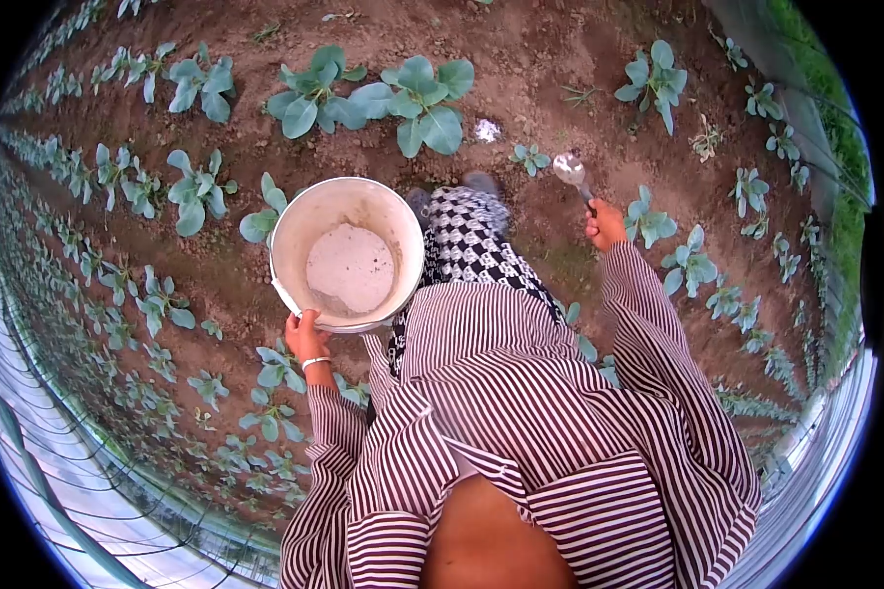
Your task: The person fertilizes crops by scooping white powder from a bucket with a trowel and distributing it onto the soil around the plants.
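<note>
My left hand (pixel 307 337) is closed on the rim and handle of a white bucket (pixel 290 221), which hangs or rests beside my left leg. Pale powder (pixel 352 267) lies in the bottom of the bucket. Out to the right, my right hand (pixel 607 225) grips the dark handle of a spoon (pixel 570 171), its bowl whitish with powder traces. Just beyond the spoon, to its left, a small seedling (pixel 530 159) grows from the soil. A small heap of white powder (pixel 487 131) sits on the ground near a large leafy plant (pixel 424 103).
Rows of leafy green plants (pixel 198 188) cover the brown soil (pixel 550 69) on both sides. Another plant (pixel 650 218) stands close to my right wrist. My feet (pixel 481 183) are between rows. Greenhouse sheeting (pixel 79 510) curves along the lower left, with grass (pixel 825 88) at the upper right.
</note>
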The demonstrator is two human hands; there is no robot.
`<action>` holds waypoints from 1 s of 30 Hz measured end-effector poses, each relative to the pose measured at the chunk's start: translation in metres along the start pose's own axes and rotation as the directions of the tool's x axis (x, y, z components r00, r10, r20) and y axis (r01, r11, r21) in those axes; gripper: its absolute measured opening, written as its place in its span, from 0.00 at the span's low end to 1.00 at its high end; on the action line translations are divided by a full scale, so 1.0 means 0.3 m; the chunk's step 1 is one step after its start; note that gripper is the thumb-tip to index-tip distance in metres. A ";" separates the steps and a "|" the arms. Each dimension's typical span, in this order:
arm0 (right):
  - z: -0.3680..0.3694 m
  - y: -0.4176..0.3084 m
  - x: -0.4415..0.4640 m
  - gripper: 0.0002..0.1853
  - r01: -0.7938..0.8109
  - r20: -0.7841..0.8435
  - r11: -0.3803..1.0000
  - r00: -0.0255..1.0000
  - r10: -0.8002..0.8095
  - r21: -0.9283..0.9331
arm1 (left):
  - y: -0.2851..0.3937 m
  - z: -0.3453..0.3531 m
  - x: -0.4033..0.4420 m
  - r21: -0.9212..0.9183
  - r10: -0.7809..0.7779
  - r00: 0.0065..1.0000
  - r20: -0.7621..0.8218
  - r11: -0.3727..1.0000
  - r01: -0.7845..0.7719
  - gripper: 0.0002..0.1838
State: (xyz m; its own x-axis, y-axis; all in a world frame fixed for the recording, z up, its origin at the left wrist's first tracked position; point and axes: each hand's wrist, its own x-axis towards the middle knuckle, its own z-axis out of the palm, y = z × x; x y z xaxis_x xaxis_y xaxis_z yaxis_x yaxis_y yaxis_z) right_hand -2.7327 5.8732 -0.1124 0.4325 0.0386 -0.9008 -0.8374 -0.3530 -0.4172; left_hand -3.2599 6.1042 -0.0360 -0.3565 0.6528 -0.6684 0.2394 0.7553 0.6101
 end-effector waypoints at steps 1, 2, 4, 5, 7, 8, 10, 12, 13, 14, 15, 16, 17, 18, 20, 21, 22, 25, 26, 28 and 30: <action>-0.011 0.013 0.004 0.09 -0.024 0.012 1.000 1.000 0.024 -0.003 | 0.008 0.005 0.006 -0.002 0.003 1.000 -0.010 1.000 -0.003 0.23; -0.013 0.028 0.005 0.09 -0.059 0.000 0.998 0.998 0.059 0.011 | 0.018 0.009 0.008 -0.002 0.004 1.000 -0.021 1.000 -0.004 0.22; -0.019 0.058 0.013 0.09 -0.131 -0.025 0.991 0.991 0.132 0.040 | 0.030 0.017 0.015 0.000 0.012 0.999 -0.034 1.000 -0.012 0.22; -0.042 0.078 0.041 0.08 -0.200 0.070 0.978 0.978 0.197 0.049 | 0.036 0.017 0.024 0.002 0.018 0.999 -0.037 1.000 -0.018 0.21; -0.038 0.109 0.041 0.08 -0.223 0.081 0.974 0.972 0.219 0.050 | 0.046 0.017 0.022 -0.015 0.027 0.999 -0.035 1.000 -0.027 0.20; -0.031 0.118 0.042 0.07 -0.233 0.088 0.971 0.970 0.228 0.051 | 0.052 0.023 0.013 -0.034 0.029 0.999 -0.031 0.999 -0.030 0.20; 0.000 0.112 0.017 0.07 -0.254 0.101 0.966 0.964 0.248 0.049 | 0.058 0.033 0.003 -0.053 0.031 0.999 -0.025 0.998 -0.033 0.20; 0.024 0.100 -0.007 0.08 -0.265 0.121 0.962 0.959 0.255 0.072 | 0.066 0.039 -0.003 -0.049 0.034 0.999 -0.020 0.998 -0.035 0.20; 0.034 0.089 -0.019 0.08 -0.265 0.122 0.960 0.960 0.254 0.091 | 0.073 0.042 -0.005 -0.046 0.041 0.999 -0.016 0.998 -0.042 0.21; 0.047 0.074 -0.029 0.08 -0.264 0.126 0.958 0.960 0.250 0.109 | 0.084 0.046 -0.006 -0.046 0.050 0.999 -0.012 0.998 -0.051 0.21; 0.061 0.054 -0.031 0.09 -0.261 0.131 0.957 0.961 0.244 0.126 | 0.103 0.054 -0.011 -0.048 0.061 0.998 -0.009 0.997 -0.061 0.22; 0.068 0.036 -0.020 0.09 -0.253 0.145 0.960 0.961 0.235 0.123 | 0.129 0.064 -0.021 -0.043 0.063 0.998 -0.008 0.997 -0.064 0.22; 0.071 0.024 -0.002 0.09 -0.243 0.159 0.962 0.962 0.223 0.123 | 0.160 0.078 -0.029 -0.038 0.068 0.998 -0.004 0.997 -0.068 0.22; 0.070 0.007 0.012 0.09 -0.234 0.171 0.964 0.962 0.211 0.126 | 0.183 0.097 -0.035 -0.030 0.072 0.997 0.002 0.997 -0.072 0.23; 0.066 -0.062 0.008 0.09 -0.189 0.207 0.980 0.963 0.173 0.064 | 0.194 0.115 -0.031 0.040 0.110 0.994 0.012 0.993 -0.110 0.23; 0.079 -0.117 -0.005 0.09 -0.152 0.234 0.988 0.962 0.139 0.035 | 0.211 0.129 -0.019 0.061 0.138 0.990 0.019 0.988 -0.139 0.23; 0.103 -0.160 -0.046 0.09 -0.113 0.286 0.993 0.953 0.099 0.032 | 0.232 0.138 -0.002 0.059 0.157 0.987 0.034 0.985 -0.159 0.22; 0.208 -0.235 -0.166 0.10 -0.014 0.412 1.000 0.911 0.010 0.007 | 0.245 0.127 0.029 0.054 0.181 0.978 0.103 0.981 -0.187 0.23; 0.254 -0.249 -0.209 0.10 -0.025 0.485 1.000 0.874 0.025 -0.006 | 0.251 0.140 0.025 0.078 0.225 0.967 0.119 0.969 -0.235 0.23; 0.360 -0.270 -0.270 0.09 -0.056 0.631 0.998 0.773 0.066 -0.035 | 0.284 0.196 0.023 0.131 0.315 0.939 0.140 0.934 -0.333 0.25; 0.466 -0.235 -0.295 0.08 -0.091 0.704 0.984 0.689 0.173 -0.153 | 0.290 0.231 0.049 0.251 0.371 0.916 0.150 0.882 -0.399 0.32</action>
State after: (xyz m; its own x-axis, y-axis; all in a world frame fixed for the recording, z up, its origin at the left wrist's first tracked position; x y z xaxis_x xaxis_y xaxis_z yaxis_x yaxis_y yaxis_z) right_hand -2.7588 6.0254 -0.0202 -0.0822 0.6235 -0.7775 -0.8120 -0.4942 -0.3105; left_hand -3.1817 6.1833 -0.0223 -0.1027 0.8874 -0.4494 0.5800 0.4205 0.6977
